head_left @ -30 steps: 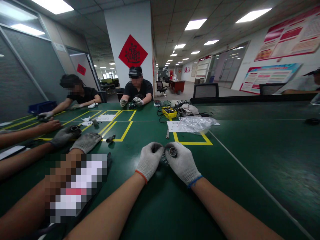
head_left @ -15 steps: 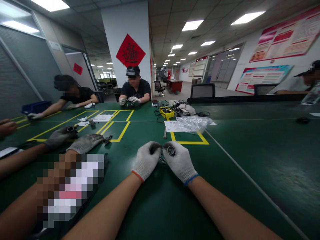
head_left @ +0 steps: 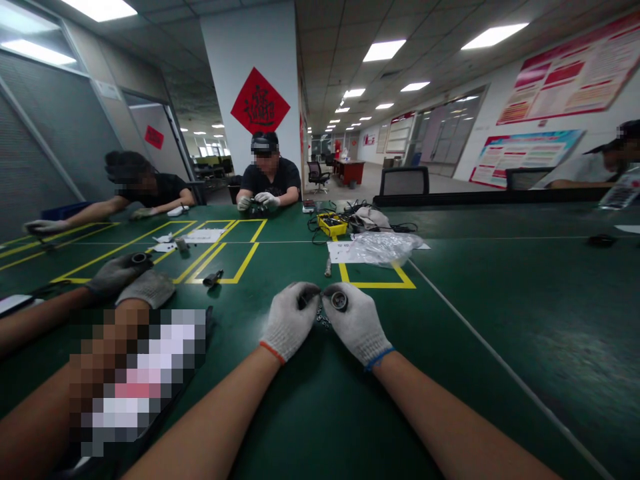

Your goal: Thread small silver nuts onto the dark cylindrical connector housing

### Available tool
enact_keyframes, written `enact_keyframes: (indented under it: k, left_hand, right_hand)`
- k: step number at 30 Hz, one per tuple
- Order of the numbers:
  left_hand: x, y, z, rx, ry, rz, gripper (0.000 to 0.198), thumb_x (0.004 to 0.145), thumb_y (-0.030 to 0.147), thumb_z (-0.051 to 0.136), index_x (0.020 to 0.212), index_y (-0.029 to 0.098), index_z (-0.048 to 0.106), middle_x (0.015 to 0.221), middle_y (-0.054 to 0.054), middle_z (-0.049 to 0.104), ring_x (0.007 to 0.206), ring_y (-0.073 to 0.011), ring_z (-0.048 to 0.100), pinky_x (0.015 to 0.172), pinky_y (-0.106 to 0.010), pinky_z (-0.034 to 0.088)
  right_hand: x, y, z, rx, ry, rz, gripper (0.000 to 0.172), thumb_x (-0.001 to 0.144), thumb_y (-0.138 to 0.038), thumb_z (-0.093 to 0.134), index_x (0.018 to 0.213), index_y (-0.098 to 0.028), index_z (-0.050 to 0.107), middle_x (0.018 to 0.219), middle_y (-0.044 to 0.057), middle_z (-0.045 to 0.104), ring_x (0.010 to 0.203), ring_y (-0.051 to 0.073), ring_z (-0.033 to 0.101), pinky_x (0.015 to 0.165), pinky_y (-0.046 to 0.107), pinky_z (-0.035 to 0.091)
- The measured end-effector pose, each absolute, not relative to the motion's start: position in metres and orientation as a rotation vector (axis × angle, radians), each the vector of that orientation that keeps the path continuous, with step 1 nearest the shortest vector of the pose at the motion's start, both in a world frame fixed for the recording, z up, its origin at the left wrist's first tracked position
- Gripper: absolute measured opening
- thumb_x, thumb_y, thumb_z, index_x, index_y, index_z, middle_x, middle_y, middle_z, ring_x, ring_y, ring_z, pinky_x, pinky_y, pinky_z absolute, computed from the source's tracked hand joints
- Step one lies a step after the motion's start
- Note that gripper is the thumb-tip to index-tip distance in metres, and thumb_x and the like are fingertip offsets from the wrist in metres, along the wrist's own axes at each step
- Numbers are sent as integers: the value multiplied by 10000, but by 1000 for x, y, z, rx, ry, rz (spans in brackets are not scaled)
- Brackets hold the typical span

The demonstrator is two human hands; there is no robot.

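Note:
My right hand (head_left: 354, 327), in a white knit glove with a blue cuff, is closed around a round metal connector (head_left: 339, 301), its open ring end facing up. My left hand (head_left: 291, 321), gloved with an orange cuff, has its thumb and fingers pinched together close to the right fingertips. Whatever sits in that pinch is too small or hidden to make out. Several small metal rings or nuts (head_left: 323, 320) lie on the green table between the two hands. A short metal cylinder (head_left: 328, 267) stands a little beyond them.
A clear plastic bag (head_left: 385, 248) lies over paper beyond my hands, near a yellow box (head_left: 333, 225) and cables. On the left, a co-worker's gloved hands (head_left: 145, 289) hold a dark ring-shaped part (head_left: 139, 258). A dark fitting (head_left: 213, 279) rests by yellow tape.
My hands stay almost still, fingertips together. The neighbour's nearer gloved hand has drawn back left from the dark fitting on the table. The far-left co-worker's arm has reached further left.

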State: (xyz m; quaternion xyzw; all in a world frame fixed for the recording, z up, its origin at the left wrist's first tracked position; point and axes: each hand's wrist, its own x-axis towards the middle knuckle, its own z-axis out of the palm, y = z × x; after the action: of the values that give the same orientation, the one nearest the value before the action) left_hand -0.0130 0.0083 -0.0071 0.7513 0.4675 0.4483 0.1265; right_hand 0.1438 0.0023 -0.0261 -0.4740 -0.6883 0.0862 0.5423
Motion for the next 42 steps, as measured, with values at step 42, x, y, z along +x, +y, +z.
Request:
enact_keyframes:
  k: [42]
  left_hand:
    - [-4, -18, 7, 2480, 1340, 1227, 77, 862, 162, 744, 843, 196, 811, 767, -22, 694, 669, -139, 636, 607, -255, 446]
  right_hand:
    - [141, -6, -25, -1104, -1882, -29, 184, 763, -75, 564, 879, -199, 633, 873, 71, 663, 819, 226, 620, 738, 324, 484]
